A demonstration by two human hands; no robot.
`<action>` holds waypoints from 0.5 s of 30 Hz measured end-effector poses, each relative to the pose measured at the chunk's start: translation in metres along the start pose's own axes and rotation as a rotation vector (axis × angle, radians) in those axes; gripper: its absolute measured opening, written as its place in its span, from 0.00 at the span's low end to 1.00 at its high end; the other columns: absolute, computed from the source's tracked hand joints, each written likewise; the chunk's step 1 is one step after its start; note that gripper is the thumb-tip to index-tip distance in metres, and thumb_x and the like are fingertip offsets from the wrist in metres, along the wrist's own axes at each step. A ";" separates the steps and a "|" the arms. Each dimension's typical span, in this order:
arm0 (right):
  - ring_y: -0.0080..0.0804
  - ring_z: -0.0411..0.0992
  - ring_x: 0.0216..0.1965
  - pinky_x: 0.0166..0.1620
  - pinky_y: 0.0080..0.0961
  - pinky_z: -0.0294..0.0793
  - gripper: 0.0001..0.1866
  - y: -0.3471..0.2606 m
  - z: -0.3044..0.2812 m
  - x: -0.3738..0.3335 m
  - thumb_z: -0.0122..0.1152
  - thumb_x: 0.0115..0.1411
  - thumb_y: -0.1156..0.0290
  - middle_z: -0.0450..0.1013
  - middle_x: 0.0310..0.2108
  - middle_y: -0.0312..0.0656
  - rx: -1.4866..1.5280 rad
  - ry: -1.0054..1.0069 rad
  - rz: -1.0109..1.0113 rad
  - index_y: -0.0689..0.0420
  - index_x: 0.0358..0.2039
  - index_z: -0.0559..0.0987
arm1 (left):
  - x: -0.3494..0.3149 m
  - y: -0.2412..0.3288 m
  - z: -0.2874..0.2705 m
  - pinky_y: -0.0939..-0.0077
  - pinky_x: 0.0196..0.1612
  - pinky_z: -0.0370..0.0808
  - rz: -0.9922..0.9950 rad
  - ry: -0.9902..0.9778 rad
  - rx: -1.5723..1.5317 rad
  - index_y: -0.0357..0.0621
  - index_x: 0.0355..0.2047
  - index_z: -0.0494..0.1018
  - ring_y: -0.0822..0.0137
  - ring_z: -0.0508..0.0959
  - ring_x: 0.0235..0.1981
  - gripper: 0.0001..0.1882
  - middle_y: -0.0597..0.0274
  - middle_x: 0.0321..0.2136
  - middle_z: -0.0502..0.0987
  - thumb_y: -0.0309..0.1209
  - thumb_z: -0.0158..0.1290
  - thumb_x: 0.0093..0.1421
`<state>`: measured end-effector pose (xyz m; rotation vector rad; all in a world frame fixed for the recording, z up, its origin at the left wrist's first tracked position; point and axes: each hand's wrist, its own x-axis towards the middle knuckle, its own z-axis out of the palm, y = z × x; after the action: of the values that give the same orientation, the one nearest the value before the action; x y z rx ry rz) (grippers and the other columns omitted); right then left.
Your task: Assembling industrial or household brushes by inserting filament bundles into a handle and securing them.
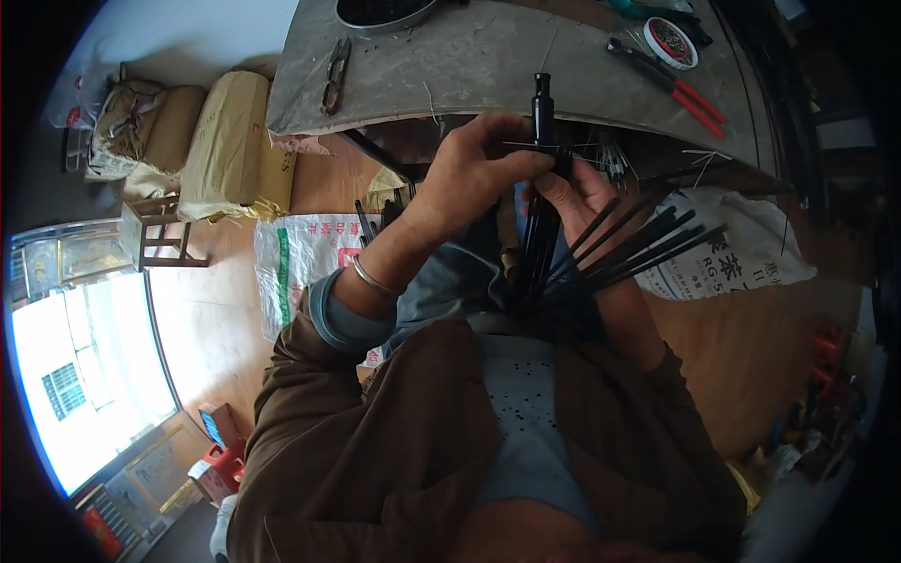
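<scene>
A black umbrella frame (542,122) stands upright before me, its turned tip toward the table edge and its slim black ribs (648,246) fanning out to the right and down toward my lap. My left hand (474,169) is closed, thumb and fingers pinched at the collar below the tip, where a thin wire (582,145) crosses the frame. What exactly lies between those fingertips is partly hidden. Just below the collar, my right hand (574,192) is closed around the ribs from the right side. A metal bangle (369,279) circles my left wrist.
On the grey worktable (450,70) lie dark snips (335,77), red-handled pliers (690,98), a round tub of small parts (671,44) and a dark-filled pan (385,14). White woven sacks (723,246) lie on the floor beside my legs. Wrapped bundles (221,145) stand at left.
</scene>
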<state>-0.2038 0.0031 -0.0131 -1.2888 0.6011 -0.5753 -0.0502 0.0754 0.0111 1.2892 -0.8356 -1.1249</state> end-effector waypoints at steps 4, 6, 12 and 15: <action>0.20 0.71 0.31 0.37 0.18 0.70 0.13 -0.014 -0.017 -0.001 0.60 0.61 0.66 0.74 0.28 0.36 -0.344 -0.072 -0.138 0.63 0.39 0.77 | -0.009 0.005 0.011 0.79 0.42 0.73 0.008 0.045 0.016 0.33 0.46 0.70 0.73 0.76 0.38 0.20 0.59 0.36 0.78 0.28 0.58 0.55; 0.20 0.72 0.35 0.42 0.20 0.71 0.11 -0.015 -0.019 0.001 0.62 0.59 0.68 0.75 0.30 0.35 -0.066 -0.170 0.020 0.62 0.38 0.79 | -0.009 -0.001 0.014 0.79 0.43 0.72 0.033 0.050 0.024 0.34 0.47 0.71 0.73 0.76 0.38 0.19 0.59 0.36 0.78 0.28 0.57 0.55; 0.19 0.72 0.36 0.44 0.20 0.71 0.14 0.000 -0.032 0.008 0.65 0.56 0.67 0.76 0.31 0.34 0.086 -0.187 0.103 0.63 0.39 0.79 | -0.007 -0.005 0.019 0.79 0.44 0.72 0.068 0.013 -0.052 0.36 0.47 0.71 0.74 0.76 0.38 0.17 0.61 0.36 0.78 0.27 0.56 0.57; 0.20 0.73 0.37 0.46 0.20 0.71 0.18 0.010 -0.038 0.011 0.68 0.53 0.64 0.76 0.32 0.35 0.179 -0.192 0.171 0.62 0.40 0.79 | -0.003 -0.010 0.020 0.79 0.45 0.72 0.083 -0.017 -0.132 0.36 0.46 0.72 0.74 0.76 0.38 0.16 0.62 0.36 0.78 0.26 0.56 0.57</action>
<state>-0.2219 -0.0294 -0.0304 -1.0971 0.4830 -0.3510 -0.0719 0.0727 0.0046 1.1280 -0.8061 -1.1079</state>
